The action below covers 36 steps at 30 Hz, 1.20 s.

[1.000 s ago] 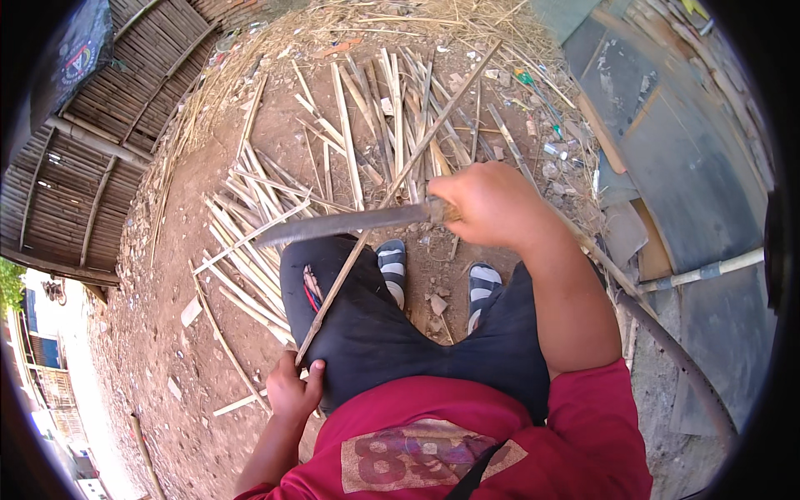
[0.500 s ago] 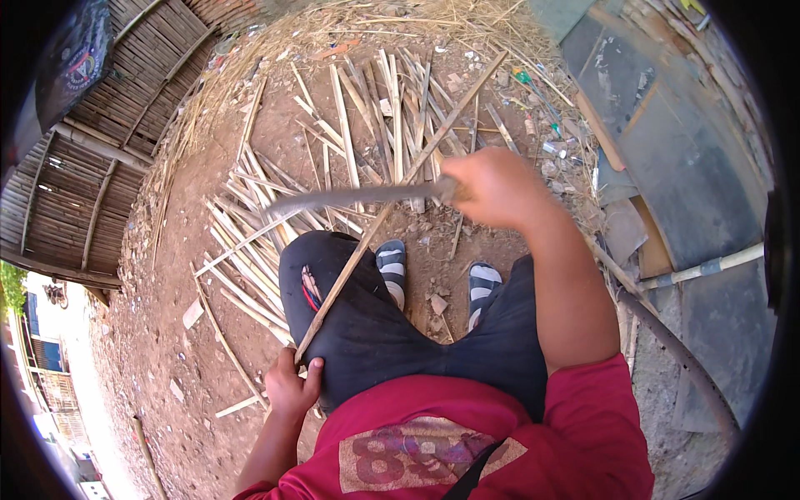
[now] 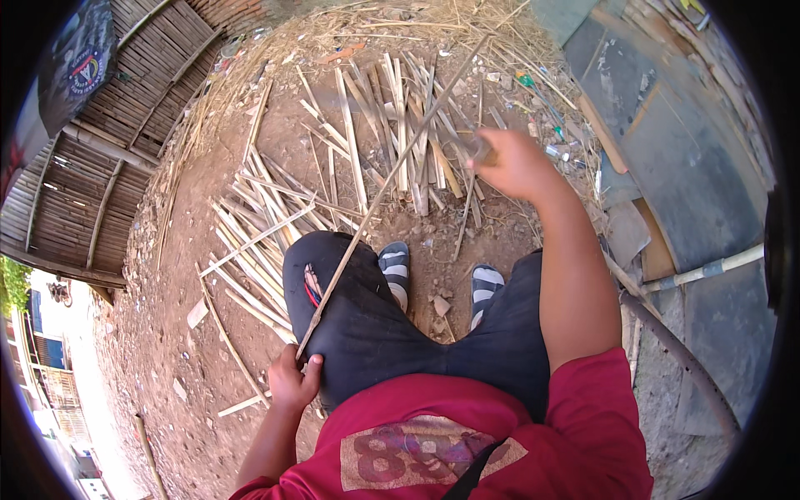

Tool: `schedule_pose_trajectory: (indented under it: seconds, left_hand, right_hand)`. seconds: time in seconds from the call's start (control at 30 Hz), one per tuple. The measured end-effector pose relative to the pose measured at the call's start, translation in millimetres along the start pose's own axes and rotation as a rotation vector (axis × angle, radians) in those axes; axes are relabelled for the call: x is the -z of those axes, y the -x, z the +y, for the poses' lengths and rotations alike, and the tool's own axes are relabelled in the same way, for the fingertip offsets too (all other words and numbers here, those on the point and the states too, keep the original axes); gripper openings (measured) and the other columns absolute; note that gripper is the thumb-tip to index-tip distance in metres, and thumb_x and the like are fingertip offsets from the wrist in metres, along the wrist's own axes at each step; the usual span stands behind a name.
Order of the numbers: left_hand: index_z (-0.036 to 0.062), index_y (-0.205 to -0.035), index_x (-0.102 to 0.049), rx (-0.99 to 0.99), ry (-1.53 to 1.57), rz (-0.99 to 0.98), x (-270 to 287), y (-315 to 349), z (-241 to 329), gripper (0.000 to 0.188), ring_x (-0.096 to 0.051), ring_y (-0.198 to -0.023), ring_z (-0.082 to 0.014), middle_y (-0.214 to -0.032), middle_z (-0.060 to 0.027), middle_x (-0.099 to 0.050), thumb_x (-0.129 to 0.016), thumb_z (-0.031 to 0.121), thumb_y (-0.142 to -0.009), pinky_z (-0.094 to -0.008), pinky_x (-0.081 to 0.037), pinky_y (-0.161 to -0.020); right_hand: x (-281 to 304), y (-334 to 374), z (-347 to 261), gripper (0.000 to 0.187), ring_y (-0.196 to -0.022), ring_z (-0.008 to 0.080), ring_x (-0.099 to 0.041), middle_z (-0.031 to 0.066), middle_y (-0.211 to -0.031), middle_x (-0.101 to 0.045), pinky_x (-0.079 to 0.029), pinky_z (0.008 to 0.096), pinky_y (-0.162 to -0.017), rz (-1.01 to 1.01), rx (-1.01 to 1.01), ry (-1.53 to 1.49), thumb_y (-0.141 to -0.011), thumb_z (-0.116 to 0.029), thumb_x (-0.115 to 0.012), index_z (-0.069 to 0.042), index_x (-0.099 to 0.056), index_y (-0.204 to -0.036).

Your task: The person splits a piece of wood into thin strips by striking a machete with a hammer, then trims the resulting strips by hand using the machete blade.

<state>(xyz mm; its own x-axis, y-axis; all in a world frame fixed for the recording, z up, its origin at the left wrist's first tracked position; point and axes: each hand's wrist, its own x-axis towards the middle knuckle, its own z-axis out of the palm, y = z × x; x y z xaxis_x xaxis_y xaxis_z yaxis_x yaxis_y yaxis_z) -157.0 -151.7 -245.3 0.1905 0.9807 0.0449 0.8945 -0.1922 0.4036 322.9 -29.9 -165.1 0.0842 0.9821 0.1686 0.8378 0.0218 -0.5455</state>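
Observation:
My left hand (image 3: 292, 383) is closed around the near end of a long bamboo strip (image 3: 343, 260), which slants up and to the right across my left thigh. Held by its handle, a machete (image 3: 481, 151) is in my closed right hand (image 3: 512, 164), to the right of the strip's far half. Its blade is smeared by motion, so whether it touches the strip cannot be made out. Beyond my knees, split bamboo strips (image 3: 402, 125) lie in a loose heap on the dirt, and more bamboo pieces (image 3: 258, 275) fan out beside my left knee.
My sandalled feet (image 3: 395, 265) rest on brown dirt. Dry straw and litter (image 3: 542, 125) border the ground at the far side. Dark sheets (image 3: 667, 158) lean on the right, with a pale pole (image 3: 708, 268) across them. A woven bamboo wall (image 3: 158, 67) stands at the left.
My right hand has moved slightly away and to the right. The machete blade has swung from pointing left across the strip to a blurred position. My left hand keeps its grip.

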Motion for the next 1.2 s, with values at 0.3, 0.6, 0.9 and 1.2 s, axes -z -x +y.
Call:
schedule_pose_trajectory:
  seconds: [0.3,0.6,0.9,1.2]
  left_hand:
    - [-0.0005,-0.081,-0.055,0.063,0.129,-0.094,8.1,-4.0,-2.4,0.048,-0.057,-0.055,-0.0319,-0.063,-0.0146,-0.057,-0.072,0.044,-0.089,-0.0409,-0.046,-0.055]
    - [0.0004,-0.079,-0.056,0.006,0.237,-0.177,13.9,-13.0,-13.3,0.053,-0.054,-0.057,-0.0196,-0.061,-0.0091,-0.054,-0.073,0.05,-0.089,-0.0358,-0.045,-0.055]
    - [0.0032,-0.079,-0.056,0.1,0.451,-0.319,19.1,-14.2,-31.9,0.049,-0.045,-0.062,-0.0072,-0.064,0.0027,-0.05,-0.075,0.046,-0.091,-0.0283,-0.039,-0.054]
    - [0.0012,-0.086,-0.061,0.237,0.584,-0.426,30.8,-20.6,-16.2,0.048,-0.042,-0.062,-0.0055,-0.066,0.0056,-0.049,-0.073,0.048,-0.093,-0.0273,-0.035,-0.053]
  right_hand:
    - [-13.1,15.5,-36.2,0.014,-0.076,0.0322,-0.07,0.0128,-0.078,-0.069,-0.054,0.0439,-0.069,-0.044,0.307,0.131,-0.086,-0.023,-0.073,-0.014,-0.069,-0.097]
    - [-6.1,-4.8,16.0,0.022,-0.081,0.0383,-0.069,0.0174,-0.08,-0.069,-0.054,0.0482,-0.072,0.291,0.007,0.087,-0.084,-0.023,-0.075,-0.01,-0.068,-0.099]
    - [-25.1,6.1,-38.1,0.014,-0.078,0.0321,-0.07,0.0139,-0.079,-0.069,-0.055,0.0454,-0.07,0.016,0.331,0.193,-0.084,-0.017,-0.074,-0.01,-0.067,-0.094]
    - [-18.2,-6.0,0.7,0.024,-0.083,0.0354,-0.071,0.016,-0.086,-0.071,-0.055,0.0462,-0.073,0.158,-0.058,0.067,-0.087,-0.023,-0.073,-0.011,-0.068,-0.107]
